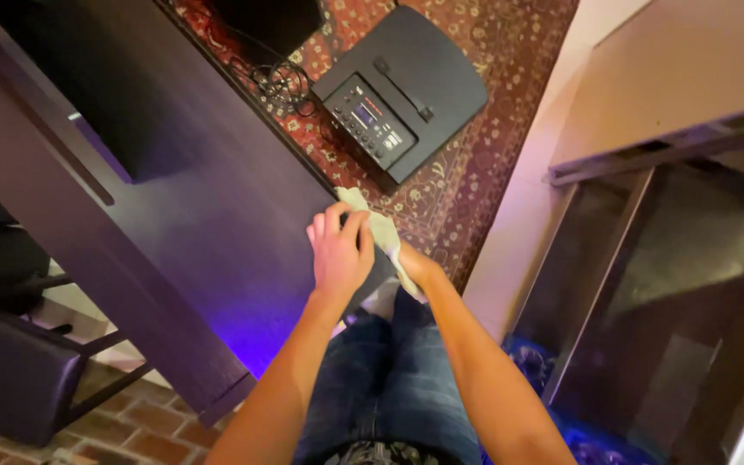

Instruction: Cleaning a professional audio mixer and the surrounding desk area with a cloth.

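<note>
My left hand (339, 250) lies at the near corner of a dark wooden desk (217, 224), fingers curled over a pale cloth (378, 226). The cloth sticks out beyond my fingers and hangs over the desk's edge. My right hand (413, 263) is mostly hidden behind the cloth and the desk corner; only its wrist shows, apparently gripping the cloth from below. My legs in blue jeans (389, 379) are under both arms.
A black printer (402, 86) sits on a red patterned rug (484, 164), with tangled cables (282, 86) beside it. A dark chair (10, 370) stands at left over a brick floor. A glass-fronted cabinet (647, 284) is at right.
</note>
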